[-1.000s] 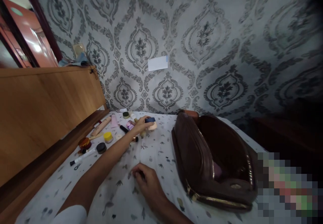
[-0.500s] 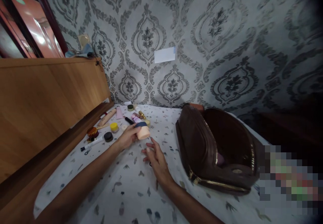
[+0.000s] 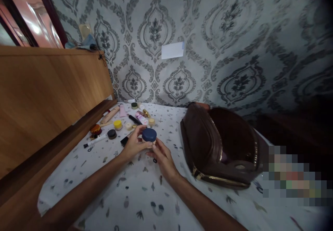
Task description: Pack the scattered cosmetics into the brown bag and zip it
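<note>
A cream-coloured jar with a dark blue lid (image 3: 149,134) is held upright above the patterned sheet. My left hand (image 3: 135,143) is closed round its left side, thumb across the front. My right hand (image 3: 164,157) touches the jar's lower right side with its fingertips, the fingers curled in against it. Just behind my left hand lies a black flat item (image 3: 124,141), partly hidden. Close by are a small pot with a pale yellow lid (image 3: 151,121), a pink and white tube (image 3: 141,118) and a black pen-like stick (image 3: 134,119).
A brown leather bag (image 3: 200,144) stands unzipped to the right. On the left are a yellow-lidded jar (image 3: 117,124), a black-lidded pot (image 3: 111,134), an amber jar (image 3: 95,129) and several tubes. A wooden board (image 3: 52,82) borders the left side; the patterned wall (image 3: 177,78) rises behind.
The jar has turned from tilted sideways to upright, its blue lid now facing up. My right hand has come up from beside the jar to touch it. The view has shifted slightly.
</note>
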A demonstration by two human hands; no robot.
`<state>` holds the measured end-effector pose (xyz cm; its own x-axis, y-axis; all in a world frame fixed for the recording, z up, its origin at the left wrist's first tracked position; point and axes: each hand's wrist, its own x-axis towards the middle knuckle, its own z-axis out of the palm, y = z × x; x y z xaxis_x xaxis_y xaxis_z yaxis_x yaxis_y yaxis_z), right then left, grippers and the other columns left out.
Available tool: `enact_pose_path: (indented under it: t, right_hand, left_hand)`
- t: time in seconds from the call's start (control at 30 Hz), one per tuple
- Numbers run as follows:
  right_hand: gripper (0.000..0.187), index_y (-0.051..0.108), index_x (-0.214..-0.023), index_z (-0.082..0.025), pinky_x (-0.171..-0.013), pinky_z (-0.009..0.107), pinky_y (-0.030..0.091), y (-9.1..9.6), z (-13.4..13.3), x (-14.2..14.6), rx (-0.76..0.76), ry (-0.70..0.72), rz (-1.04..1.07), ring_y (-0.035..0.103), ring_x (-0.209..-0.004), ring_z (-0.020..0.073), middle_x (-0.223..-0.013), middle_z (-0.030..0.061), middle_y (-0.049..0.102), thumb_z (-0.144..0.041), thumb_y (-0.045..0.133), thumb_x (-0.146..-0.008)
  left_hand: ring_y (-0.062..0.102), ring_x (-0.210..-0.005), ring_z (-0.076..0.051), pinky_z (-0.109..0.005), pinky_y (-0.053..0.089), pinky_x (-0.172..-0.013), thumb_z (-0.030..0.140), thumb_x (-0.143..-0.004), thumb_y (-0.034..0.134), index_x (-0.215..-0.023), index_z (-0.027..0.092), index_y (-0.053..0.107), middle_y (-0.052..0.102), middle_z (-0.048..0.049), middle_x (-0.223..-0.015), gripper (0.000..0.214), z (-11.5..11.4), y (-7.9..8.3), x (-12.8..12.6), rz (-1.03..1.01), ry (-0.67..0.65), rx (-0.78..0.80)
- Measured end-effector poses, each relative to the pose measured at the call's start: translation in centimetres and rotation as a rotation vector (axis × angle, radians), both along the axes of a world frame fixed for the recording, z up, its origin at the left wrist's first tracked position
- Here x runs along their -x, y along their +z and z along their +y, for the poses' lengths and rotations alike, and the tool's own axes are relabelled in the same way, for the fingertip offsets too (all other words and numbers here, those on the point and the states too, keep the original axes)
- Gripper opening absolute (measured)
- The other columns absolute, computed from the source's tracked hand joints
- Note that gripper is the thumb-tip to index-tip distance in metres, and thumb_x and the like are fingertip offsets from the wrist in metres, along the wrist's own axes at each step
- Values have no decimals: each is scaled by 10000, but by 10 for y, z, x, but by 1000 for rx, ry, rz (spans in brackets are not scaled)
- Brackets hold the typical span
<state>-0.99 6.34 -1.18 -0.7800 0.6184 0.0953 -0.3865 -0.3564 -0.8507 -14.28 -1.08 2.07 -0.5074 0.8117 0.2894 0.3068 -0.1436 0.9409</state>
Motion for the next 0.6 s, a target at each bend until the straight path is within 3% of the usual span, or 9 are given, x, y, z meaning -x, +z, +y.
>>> enact_pose_path:
  t: [0.2,0.33,0.43,0.6]
  right_hand:
    - [406,686,-989,-185,-668,272,520,3,2,1,139,54,19,669,-822,188,-937,48,733,-488,787,-737]
    - [389,680,-910,-181,-632,249,505,2,7,0,250,108,41,645,-692,149,-785,17,722,-515,776,-736]
    - [357,675,-906,-202,-669,259,517,3,10,0,321,150,34,651,-683,146,-767,5,728,-501,773,-738]
    - [403,675,-964,-205,-714,308,533,4,11,2,299,179,7,689,-827,203,-868,42,747,-567,696,-787]
  left_hand:
    - [587,-1147,-271,-362,478,-917,279,-694,767,-1234,215,508,612,-93,-1257,602,-3,-3,-10,292,83,49]
    - [581,-1178,-294,-378,484,-920,279,-712,751,-1278,212,492,623,-106,-1259,626,-4,-6,-15,318,90,60]
    - [574,-1184,-296,-371,488,-911,255,-704,747,-1305,211,475,622,-110,-1256,661,-4,-6,-17,310,104,53]
    - [574,-1161,-286,-385,459,-966,206,-680,742,-1335,223,463,608,-100,-1262,712,-6,-6,-20,306,75,68]
